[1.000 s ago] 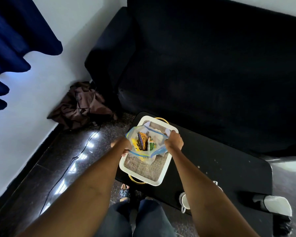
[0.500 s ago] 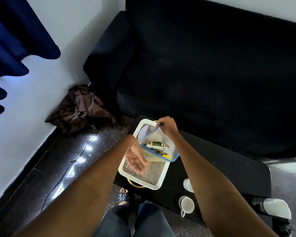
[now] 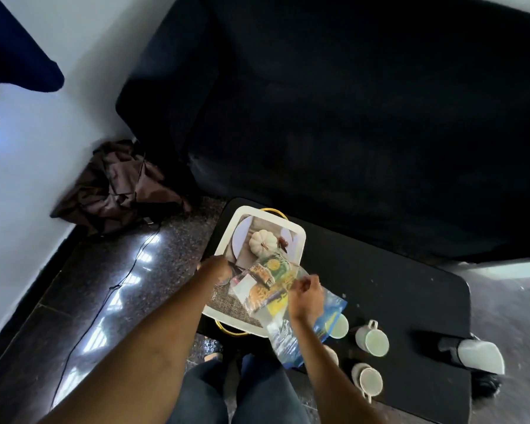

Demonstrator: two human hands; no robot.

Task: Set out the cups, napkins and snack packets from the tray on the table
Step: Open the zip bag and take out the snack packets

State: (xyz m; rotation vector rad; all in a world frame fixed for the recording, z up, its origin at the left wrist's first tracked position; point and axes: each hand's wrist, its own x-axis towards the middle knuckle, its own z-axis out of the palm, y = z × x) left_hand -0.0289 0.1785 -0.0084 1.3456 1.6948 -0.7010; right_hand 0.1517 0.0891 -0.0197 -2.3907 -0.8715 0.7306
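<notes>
Spilling from a clear blue-zippered plastic bag [image 3: 291, 335], colourful snack packets [image 3: 268, 278] hang over the near right edge of a white rectangular tray [image 3: 300, 240] (gold handles) at the low black table's [image 3: 395, 286] left end. Right hand [image 3: 306, 296] pinches the bag; left hand [image 3: 216, 269], fingers curled, touches the packets. Four white cups [image 3: 372, 339] stand along the near edge.

Observed two bare forearms, sleeveless to the frame's lower edge. Found no watch, ring or band on left hand [image 3: 216, 267] or right hand [image 3: 305, 296]. Noted dark blue denim trousers [image 3: 245, 393] over both legs. Glimpsed patterned dark sandal [image 3: 211, 348] on one foot; detail too blurred to record.
</notes>
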